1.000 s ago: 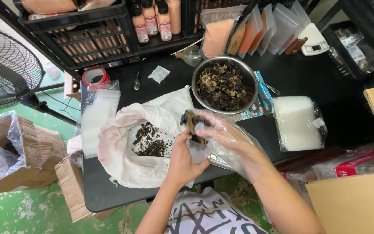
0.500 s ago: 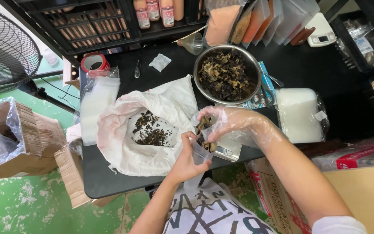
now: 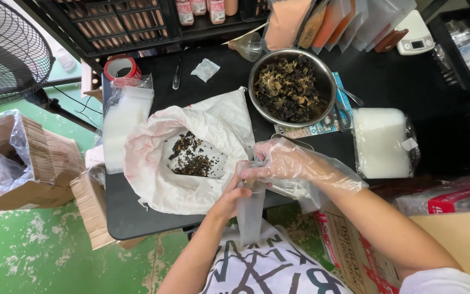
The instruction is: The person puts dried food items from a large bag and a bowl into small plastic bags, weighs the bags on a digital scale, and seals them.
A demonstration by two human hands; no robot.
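My left hand [image 3: 230, 197] grips a small clear plastic pouch [image 3: 250, 209] that hangs over the near table edge. My right hand [image 3: 285, 159], in a loose clear plastic glove, has its fingertips pinched at the pouch's open mouth, where a little dark dried material shows. Left of my hands lies an open white sack [image 3: 159, 174] with dark dried bits [image 3: 191, 155] inside. Beyond my right hand stands a metal bowl [image 3: 255, 106] full of dark dried pieces.
A stack of clear bags [image 3: 119, 128] and a red tape roll [image 3: 119, 66] lie at the table's left. A white packet block [image 3: 381, 141], a scale [image 3: 415, 38] and hanging pouches [image 3: 349, 19] are at right. Cardboard boxes [image 3: 28, 163] and a fan [image 3: 6, 51] stand on the green floor.
Both hands dropped from above the sack toward the near table edge. The dark clump my right hand carried now sits at the pouch's mouth, and the pouch hangs lower.
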